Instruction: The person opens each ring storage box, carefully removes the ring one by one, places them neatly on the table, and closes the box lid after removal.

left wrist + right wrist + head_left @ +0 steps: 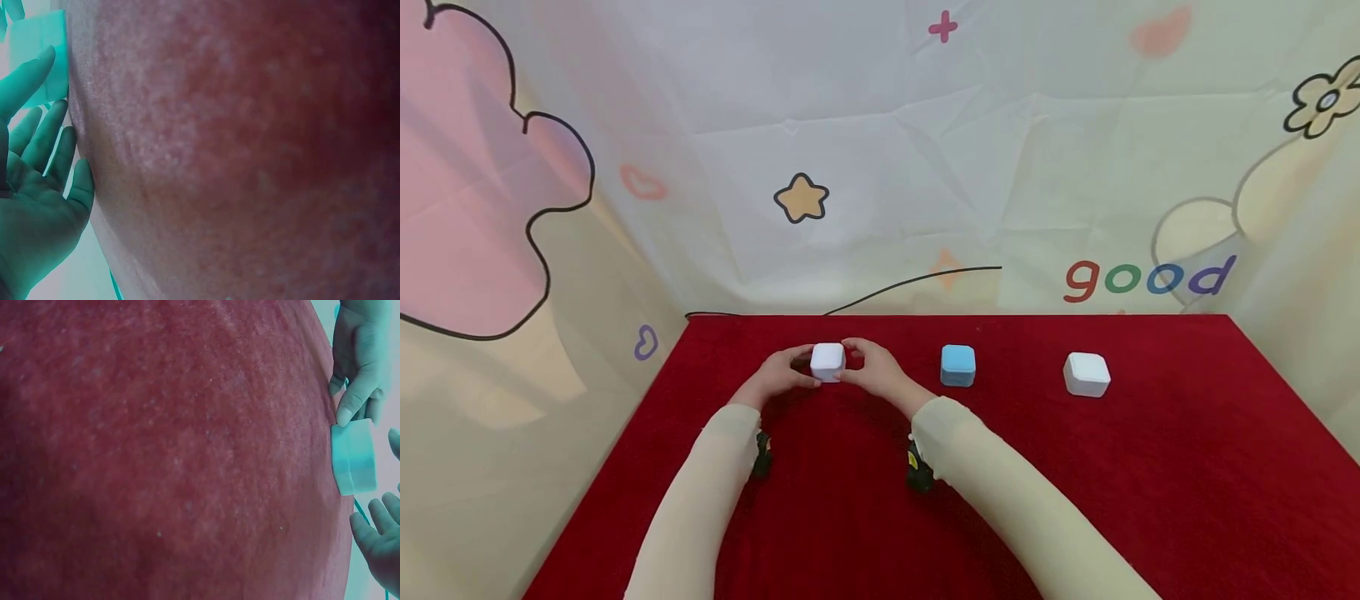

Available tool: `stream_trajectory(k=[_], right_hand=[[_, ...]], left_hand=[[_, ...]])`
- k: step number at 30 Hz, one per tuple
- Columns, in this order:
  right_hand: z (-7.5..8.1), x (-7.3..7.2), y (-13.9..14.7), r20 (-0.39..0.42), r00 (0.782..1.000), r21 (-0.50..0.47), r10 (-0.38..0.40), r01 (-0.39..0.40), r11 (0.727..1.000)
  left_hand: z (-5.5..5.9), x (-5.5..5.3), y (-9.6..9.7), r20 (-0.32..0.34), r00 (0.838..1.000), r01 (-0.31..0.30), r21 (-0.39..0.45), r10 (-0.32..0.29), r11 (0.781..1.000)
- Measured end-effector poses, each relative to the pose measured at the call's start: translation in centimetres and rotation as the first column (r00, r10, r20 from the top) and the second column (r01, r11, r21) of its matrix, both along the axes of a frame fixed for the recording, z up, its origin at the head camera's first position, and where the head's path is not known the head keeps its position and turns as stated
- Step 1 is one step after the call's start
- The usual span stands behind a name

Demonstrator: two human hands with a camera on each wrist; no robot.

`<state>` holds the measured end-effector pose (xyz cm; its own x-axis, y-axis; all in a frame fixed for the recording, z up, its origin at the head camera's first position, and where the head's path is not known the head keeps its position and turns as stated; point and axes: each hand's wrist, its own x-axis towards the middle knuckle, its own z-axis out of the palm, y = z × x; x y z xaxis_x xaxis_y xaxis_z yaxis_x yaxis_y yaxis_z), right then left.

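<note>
A small white rounded block (827, 362) is on the red cloth between both hands. My left hand (772, 377) is at its left side, thumb in front and fingers behind, with the thumb tip close against an edge. Loosely bent fingers of that left hand (40, 206) show beside the block (47, 56) in the left wrist view. On the other side is my right hand (880, 372), thumb and forefinger spread about the block's right edge. The right wrist view shows the right hand (382, 547) with fingers apart from the block (354, 456).
A light blue rounded block (958, 366) stands to the right of the hands. Farther right is another white block (1086, 374). The red cloth (1037, 467) covers the table, and a printed curtain (880, 167) hangs behind its back edge.
</note>
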<state>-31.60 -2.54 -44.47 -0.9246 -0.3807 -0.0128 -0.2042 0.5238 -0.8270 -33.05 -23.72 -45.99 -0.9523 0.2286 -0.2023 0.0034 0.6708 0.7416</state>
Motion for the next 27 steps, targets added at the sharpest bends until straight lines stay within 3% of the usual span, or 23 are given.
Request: stream_trajectory(k=[12, 22, 27], right_hand=[[-0.1, -0.8, -0.8, 0.021, 0.999, 0.063, 0.033, -0.034, 0.997], [-0.5, -1.4, -1.4, -0.024, 0.993, 0.152, 0.113, -0.109, 0.982], [-0.6, -1.4, -1.6, 0.003, 0.994, 0.173, 0.11, -0.109, 0.979]], left_hand=[[-0.3, -0.2, 0.0, 0.03, 0.999, -0.022, 0.042, 0.021, 0.999], [-0.2, -0.7, 0.2, 0.029, 1.0, -0.009, 0.014, 0.008, 1.0], [-0.4, -0.7, 0.3, 0.026, 1.0, -0.009, 0.006, 0.008, 1.0]])
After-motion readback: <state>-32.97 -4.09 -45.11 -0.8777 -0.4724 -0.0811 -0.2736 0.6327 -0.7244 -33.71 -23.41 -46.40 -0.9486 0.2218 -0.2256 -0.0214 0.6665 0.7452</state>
